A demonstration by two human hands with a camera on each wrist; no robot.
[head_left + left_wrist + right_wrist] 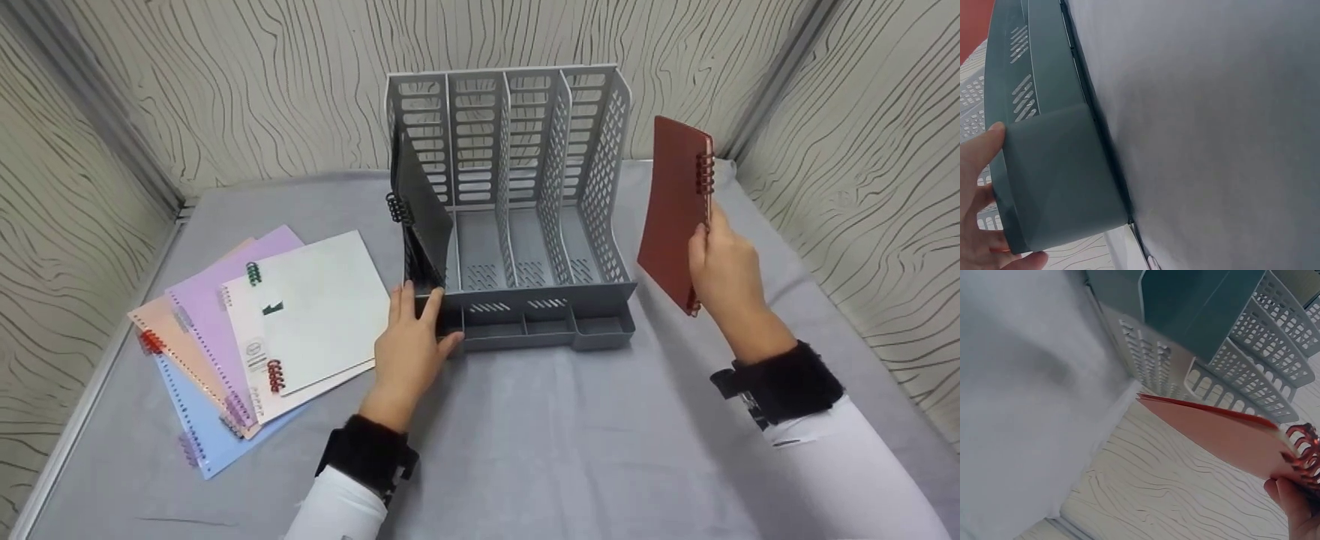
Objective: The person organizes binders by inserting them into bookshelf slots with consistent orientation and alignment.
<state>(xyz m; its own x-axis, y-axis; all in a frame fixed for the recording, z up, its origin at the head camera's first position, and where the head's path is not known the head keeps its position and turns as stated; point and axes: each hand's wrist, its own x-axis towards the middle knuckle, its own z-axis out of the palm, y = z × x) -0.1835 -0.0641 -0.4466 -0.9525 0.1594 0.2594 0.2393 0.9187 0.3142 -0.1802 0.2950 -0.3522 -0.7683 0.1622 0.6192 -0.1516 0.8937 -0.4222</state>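
Observation:
A grey file organizer with upright dividers stands mid-table. My left hand grips its front left corner; in the left wrist view, the thumb touches the front edge and other fingers reach round the side. Black ring-bound notebooks lean in the leftmost slot. To the organizer's right, my right hand holds a dark red ring-bound notebook upright by its ringed edge, apart from the organizer. The right wrist view shows the red notebook edge-on, with part of the hand cut off.
On the left of the table lie fanned ring-bound notebooks: white, purple, orange and blue. A grey cloth covers the table. Patterned wall panels stand behind and at both sides.

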